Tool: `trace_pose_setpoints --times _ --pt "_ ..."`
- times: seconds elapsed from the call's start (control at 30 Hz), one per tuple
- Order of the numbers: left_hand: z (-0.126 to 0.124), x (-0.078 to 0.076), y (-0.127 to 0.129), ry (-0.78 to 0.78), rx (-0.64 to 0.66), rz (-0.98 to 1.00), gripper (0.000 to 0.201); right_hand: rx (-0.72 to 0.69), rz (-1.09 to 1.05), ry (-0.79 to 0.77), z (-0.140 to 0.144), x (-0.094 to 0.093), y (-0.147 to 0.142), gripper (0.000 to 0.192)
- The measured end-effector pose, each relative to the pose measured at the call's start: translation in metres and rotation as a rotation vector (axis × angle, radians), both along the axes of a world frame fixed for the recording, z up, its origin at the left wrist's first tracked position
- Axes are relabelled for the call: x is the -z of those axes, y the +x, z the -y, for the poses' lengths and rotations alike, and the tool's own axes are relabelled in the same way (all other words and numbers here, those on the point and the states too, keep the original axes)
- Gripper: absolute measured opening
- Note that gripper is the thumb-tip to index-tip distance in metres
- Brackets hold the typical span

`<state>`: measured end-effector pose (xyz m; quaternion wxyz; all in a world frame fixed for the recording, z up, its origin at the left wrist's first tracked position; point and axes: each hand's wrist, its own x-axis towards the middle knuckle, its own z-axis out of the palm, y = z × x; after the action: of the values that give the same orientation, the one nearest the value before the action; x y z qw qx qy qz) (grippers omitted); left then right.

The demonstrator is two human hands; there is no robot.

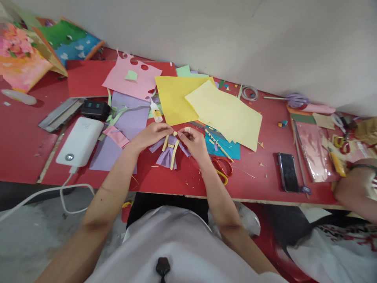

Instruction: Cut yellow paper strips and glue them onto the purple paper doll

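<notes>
- The left hand (151, 135) and the right hand (193, 142) meet over a purple paper bow (167, 154) that lies on the red desk (188, 179), near its front edge.
- Each grip is pinched shut on the bow's upper edge, at a small yellow strip (174, 134) in the middle; holding it from both sides seems to keep the folds gathered.
- The bow's wings spread left and right, so its long axis runs across the desk; its purple tails and two yellow ribbons (174, 150) point toward the person.
- Red-handled scissors (221, 165) lie just right of the right hand, a glue bottle (156, 111) just beyond the left, both within easy reach.
- Yellow paper sheets (226, 114) lie farther back; a black phone (288, 172) sits well to the right.
- Another person's arm (355, 192) rests at the right edge.
</notes>
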<state>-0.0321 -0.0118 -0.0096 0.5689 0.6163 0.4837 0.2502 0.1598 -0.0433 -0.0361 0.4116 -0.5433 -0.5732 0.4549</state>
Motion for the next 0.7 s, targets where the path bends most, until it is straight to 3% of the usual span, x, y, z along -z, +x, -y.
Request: trace_pose_setpoints --times 0.3,0.53,0.7 --pt "0.001 0.000 -0.001 0.004 0.016 0.031 0.031 0.042 0.010 0.006 -0.001 0.001 0.000 0.022" --pt "0.002 -0.001 -0.005 0.102 0.070 0.156 0.029 0.072 0.062 0.064 -0.006 -0.006 0.001 0.021" --pt "0.007 -0.006 -0.009 0.182 0.170 0.384 0.024 -0.107 0.253 0.178 -0.027 -0.024 -0.018 0.019"
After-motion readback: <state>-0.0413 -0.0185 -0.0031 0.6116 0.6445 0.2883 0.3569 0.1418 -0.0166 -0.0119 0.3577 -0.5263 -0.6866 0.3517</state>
